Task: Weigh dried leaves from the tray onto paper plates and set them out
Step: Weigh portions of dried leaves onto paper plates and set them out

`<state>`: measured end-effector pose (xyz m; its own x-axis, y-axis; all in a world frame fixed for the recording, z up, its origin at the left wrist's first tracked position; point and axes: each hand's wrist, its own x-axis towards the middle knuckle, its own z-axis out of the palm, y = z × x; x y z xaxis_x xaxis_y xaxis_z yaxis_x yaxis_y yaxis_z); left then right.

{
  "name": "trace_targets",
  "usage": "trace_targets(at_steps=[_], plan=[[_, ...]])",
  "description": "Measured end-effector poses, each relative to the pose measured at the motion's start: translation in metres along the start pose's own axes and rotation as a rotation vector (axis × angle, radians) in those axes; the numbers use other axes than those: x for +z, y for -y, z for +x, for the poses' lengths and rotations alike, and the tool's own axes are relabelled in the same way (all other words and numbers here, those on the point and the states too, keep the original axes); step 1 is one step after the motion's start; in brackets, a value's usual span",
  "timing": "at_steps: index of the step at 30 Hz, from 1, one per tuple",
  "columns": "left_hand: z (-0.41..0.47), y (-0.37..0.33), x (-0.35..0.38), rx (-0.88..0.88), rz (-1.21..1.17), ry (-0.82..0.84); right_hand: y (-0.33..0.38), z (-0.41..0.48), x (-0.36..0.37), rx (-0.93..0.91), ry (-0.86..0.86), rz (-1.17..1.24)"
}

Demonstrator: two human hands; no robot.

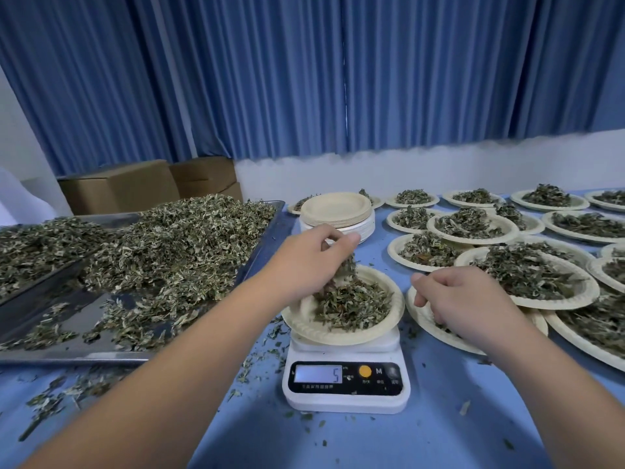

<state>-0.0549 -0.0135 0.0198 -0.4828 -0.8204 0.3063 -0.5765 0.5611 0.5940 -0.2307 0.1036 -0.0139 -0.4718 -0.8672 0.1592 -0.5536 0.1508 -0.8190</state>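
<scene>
We see left grip (314, 262) pinching dried leaves (351, 299) above the paper plate (338, 335) on the kitchen scale (345, 397) | right grip (463, 299) curled over a neighbouring filled plate (422, 319); holding or not, we cannot tell | metal tray (84, 301) heaped with leaves, left of the scale, on the blue surface (439, 418)

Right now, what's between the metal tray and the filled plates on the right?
In the head view: the white scale carrying a plate of leaves, and behind it a stack of empty plates.

Left hand (314, 262) pinch-grip, right hand (463, 299) slack
</scene>
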Motion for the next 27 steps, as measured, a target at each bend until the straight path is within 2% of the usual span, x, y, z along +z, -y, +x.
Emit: trace_targets(at_steps=[3, 6, 8, 11, 16, 20, 24, 27], plan=[[-0.011, 0.008, -0.001, 0.093, 0.013, 0.016, 0.0, 0.0, 0.001, 0.006, 0.006, 0.005], [-0.021, 0.018, -0.008, 0.227, 0.064, -0.055, 0.0, 0.0, 0.002, 0.01, 0.007, 0.002], [-0.025, 0.027, -0.017, 0.238, 0.088, -0.111, 0.0, 0.0, 0.002, 0.012, 0.001, -0.001], [-0.024, 0.055, -0.036, 0.117, 0.221, -0.172, 0.0, 0.001, 0.002, 0.014, -0.006, -0.018], [-0.031, 0.124, -0.056, -0.241, 0.565, -0.132, -0.001, 0.001, 0.004, 0.017, -0.003, -0.032], [-0.031, 0.162, -0.069, -0.494, 0.562, 0.018, -0.001, 0.001, 0.006, 0.034, 0.004, -0.023], [-0.031, 0.174, -0.072, -0.531, 0.545, 0.138, 0.001, -0.001, 0.006, 0.025, 0.014, -0.042], [-0.034, 0.172, -0.071, -0.481, 0.545, 0.117, 0.002, -0.002, 0.006, 0.026, 0.009, -0.067]])
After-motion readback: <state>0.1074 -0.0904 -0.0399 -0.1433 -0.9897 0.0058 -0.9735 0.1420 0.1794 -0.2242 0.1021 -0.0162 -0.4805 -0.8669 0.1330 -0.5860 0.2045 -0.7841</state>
